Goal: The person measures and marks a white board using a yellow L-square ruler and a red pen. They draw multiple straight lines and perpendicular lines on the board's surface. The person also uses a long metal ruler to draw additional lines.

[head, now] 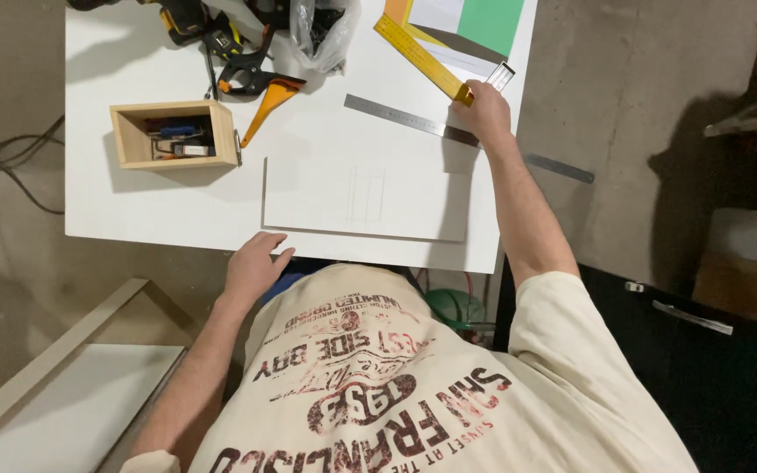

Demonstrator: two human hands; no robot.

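I curl my right hand (484, 109) around the yellow square (420, 58) at the far right of the white table (133, 210); lift slowly, left hand (254, 263) flat near edge.

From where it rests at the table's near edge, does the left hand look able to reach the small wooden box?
Probably yes: the left hand lies on the table edge, and only bare tabletop separates it from the wooden box.

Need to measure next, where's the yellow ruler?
Far right of the white table, the yellow ruler lies diagonally, its end under the right hand.
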